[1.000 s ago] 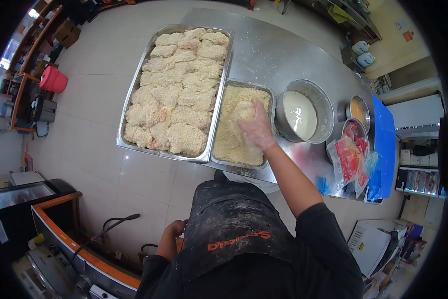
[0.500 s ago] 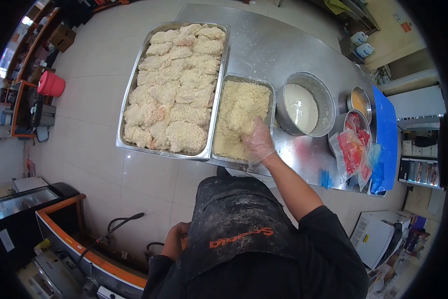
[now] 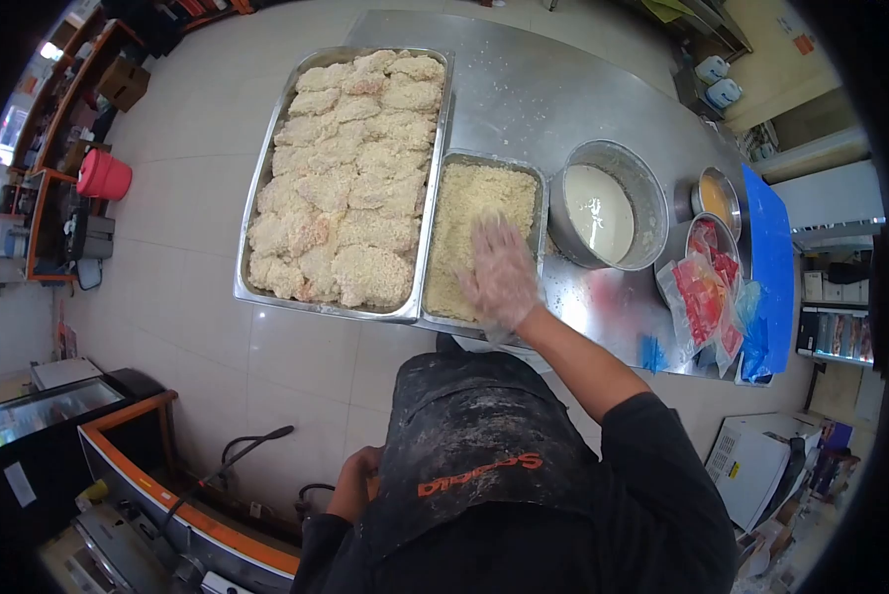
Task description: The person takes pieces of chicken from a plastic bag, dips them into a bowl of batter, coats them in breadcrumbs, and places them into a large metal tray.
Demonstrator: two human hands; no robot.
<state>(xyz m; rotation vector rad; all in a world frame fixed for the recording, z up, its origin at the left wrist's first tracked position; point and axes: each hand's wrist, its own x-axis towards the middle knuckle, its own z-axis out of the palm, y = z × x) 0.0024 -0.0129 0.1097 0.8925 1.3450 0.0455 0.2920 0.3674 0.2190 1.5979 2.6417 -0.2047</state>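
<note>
My right hand [image 3: 499,274], in a clear plastic glove, lies flat with fingers stretched out on the pale breadcrumbs [image 3: 486,188]. These crumbs fill a small metal tray [image 3: 542,213]; anything beneath the palm is hidden. Left of it, a larger metal tray [image 3: 341,310] holds rows of crumb-coated pieces [image 3: 370,272] that look like breaded meat. To the right stands a deep metal pot [image 3: 652,208] with white batter [image 3: 600,213]. Down beside the dark apron [image 3: 484,426], my left hand [image 3: 365,460] rests against my side, its fingers mostly hidden.
On the steel table [image 3: 509,74] there are also a bowl of orange liquid [image 3: 717,201], a pot with red plastic packets [image 3: 700,297], and a blue board [image 3: 769,247] at the right end. A counter with an orange edge [image 3: 182,505] stands at lower left.
My right hand has gone from curled over a crumb-covered lump to flat and spread on the crumbs. The lump no longer shows. My left hand stays by my side.
</note>
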